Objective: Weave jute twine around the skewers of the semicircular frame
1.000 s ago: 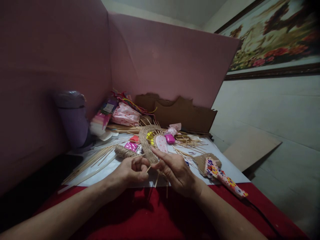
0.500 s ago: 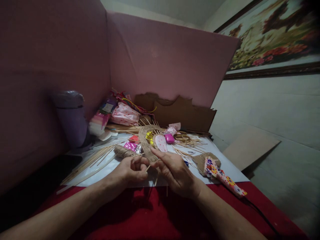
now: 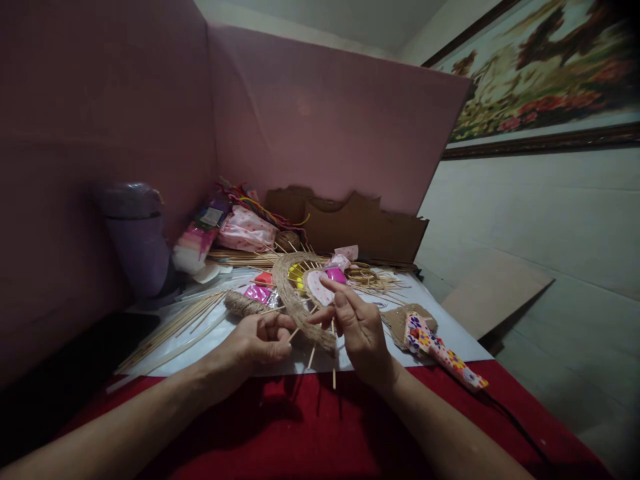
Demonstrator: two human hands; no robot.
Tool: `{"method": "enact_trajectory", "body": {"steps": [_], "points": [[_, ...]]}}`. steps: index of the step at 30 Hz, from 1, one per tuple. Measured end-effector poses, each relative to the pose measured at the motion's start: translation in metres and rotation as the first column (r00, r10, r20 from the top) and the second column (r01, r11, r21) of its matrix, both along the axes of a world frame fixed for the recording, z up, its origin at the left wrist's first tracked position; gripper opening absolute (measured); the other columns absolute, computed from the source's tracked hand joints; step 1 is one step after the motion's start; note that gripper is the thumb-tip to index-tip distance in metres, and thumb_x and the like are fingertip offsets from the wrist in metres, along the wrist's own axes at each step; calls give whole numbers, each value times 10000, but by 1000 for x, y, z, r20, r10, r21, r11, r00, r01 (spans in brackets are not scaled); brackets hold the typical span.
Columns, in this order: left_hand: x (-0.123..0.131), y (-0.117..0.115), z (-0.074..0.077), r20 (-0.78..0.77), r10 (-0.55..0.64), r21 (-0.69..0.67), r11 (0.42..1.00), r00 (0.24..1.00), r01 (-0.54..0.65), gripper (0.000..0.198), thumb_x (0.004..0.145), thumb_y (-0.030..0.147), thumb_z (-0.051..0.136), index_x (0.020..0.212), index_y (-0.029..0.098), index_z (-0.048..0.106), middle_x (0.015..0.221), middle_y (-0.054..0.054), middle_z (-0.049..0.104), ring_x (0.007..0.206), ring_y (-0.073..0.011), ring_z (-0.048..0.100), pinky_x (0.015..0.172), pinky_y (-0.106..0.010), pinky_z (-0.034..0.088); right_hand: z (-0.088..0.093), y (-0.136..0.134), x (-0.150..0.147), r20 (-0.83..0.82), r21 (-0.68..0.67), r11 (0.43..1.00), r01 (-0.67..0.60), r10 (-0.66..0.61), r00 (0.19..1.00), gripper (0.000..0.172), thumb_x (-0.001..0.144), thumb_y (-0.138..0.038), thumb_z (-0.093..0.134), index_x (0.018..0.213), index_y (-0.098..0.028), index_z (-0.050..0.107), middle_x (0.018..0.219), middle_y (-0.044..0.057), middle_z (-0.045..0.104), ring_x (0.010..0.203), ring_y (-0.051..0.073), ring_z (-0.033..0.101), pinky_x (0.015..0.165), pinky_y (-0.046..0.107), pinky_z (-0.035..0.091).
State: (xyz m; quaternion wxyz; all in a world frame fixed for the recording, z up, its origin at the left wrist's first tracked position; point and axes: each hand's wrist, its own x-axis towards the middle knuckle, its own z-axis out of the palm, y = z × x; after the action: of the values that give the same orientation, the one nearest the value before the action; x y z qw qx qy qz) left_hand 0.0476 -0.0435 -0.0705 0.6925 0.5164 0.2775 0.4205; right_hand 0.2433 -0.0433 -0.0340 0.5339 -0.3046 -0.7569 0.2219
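A half-ring of twine woven over thin sticks (image 3: 293,307) lies before me, its sticks fanning out around a pink dotted oval piece (image 3: 317,288). My left hand (image 3: 267,339) is closed on one of the sticks at the near left edge. My right hand (image 3: 357,327) is at the ring's right end, its index finger reaching over the dotted piece and another finger crossing the weave. The thumb is bent in near the fingers; whatever it pinches is too small to make out. Beside the ring's left side is a roll of twine (image 3: 245,303).
Loose sticks (image 3: 185,330) lie on the left of the white sheet (image 3: 350,357). At right rests a flowered glue gun (image 3: 445,353) on cardboard, its cord trailing off. A purple tumbler (image 3: 135,240), bagged craft supplies (image 3: 247,230) and torn cardboard (image 3: 355,223) stand behind.
My right hand has lifted from lying flat across the ring and turned, uncovering the ring's right end and its sticks. The left hand keeps its grip. The view shifted slightly.
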Motion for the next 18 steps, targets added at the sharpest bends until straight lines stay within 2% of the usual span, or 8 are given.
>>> {"method": "enact_trajectory", "body": {"steps": [2, 4, 6, 8, 13, 15, 18], "points": [[0, 0, 1, -2, 11, -6, 1000, 1000, -11, 387, 598, 208, 789, 920, 140, 586, 636, 40, 503, 485, -35, 369, 452, -201, 237, 0, 0, 0, 43, 47, 998, 31, -33, 999, 417, 959, -338, 339, 1293, -140, 490, 720, 42, 727, 593, 141, 625, 629, 281, 500], [1, -1, 2, -9, 16, -16, 1000, 1000, -16, 371, 613, 206, 783, 913, 138, 577, 647, 38, 500, 501, -39, 382, 465, -198, 254, 0, 0, 0, 122, 88, 996, 6, -16, 992, 417, 954, -312, 349, 1312, -137, 472, 763, 53, 733, 648, 153, 650, 684, 301, 502], [1, -1, 3, -9, 10, -23, 1000, 1000, -10, 369, 611, 215, 787, 902, 134, 575, 644, 38, 496, 507, -42, 389, 472, -196, 264, -1, -1, 0, 188, 101, 994, -32, 13, 982, 423, 949, -291, 358, 1329, -132, 451, 793, 58, 736, 682, 160, 663, 712, 311, 498], [1, 0, 2, -3, 9, -21, 1000, 1000, -9, 386, 595, 225, 800, 899, 128, 581, 630, 40, 496, 494, -38, 382, 462, -191, 256, 0, -2, 0, 185, 91, 995, -32, 15, 983, 415, 949, -288, 359, 1323, -137, 456, 794, 54, 735, 689, 160, 665, 706, 309, 496], [0, 4, 1, 33, 21, -43, 999, 999, -20, 388, 588, 214, 804, 901, 124, 595, 609, 37, 515, 438, -18, 347, 413, -185, 190, 1, 3, 1, -112, -24, 997, 73, -75, 991, 323, 946, -337, 394, 1176, -176, 553, 725, 25, 710, 620, 134, 630, 609, 266, 493], [0, 3, 3, 41, 37, -68, 997, 998, -35, 379, 587, 206, 802, 894, 125, 594, 607, 39, 511, 433, -15, 341, 407, -182, 177, 2, 8, 1, -227, -71, 992, 109, -122, 966, 233, 903, -352, 495, 1036, -185, 590, 706, 13, 686, 620, 131, 624, 576, 247, 482], [-2, 0, 8, 25, 71, -83, 994, 997, -69, 376, 591, 198, 796, 902, 123, 597, 624, 37, 509, 446, -19, 347, 411, -176, 178, 3, 17, 2, -277, -102, 985, 139, -162, 947, 166, 804, -334, 640, 781, -182, 577, 636, -9, 628, 585, 126, 601, 556, 237, 463]]}}
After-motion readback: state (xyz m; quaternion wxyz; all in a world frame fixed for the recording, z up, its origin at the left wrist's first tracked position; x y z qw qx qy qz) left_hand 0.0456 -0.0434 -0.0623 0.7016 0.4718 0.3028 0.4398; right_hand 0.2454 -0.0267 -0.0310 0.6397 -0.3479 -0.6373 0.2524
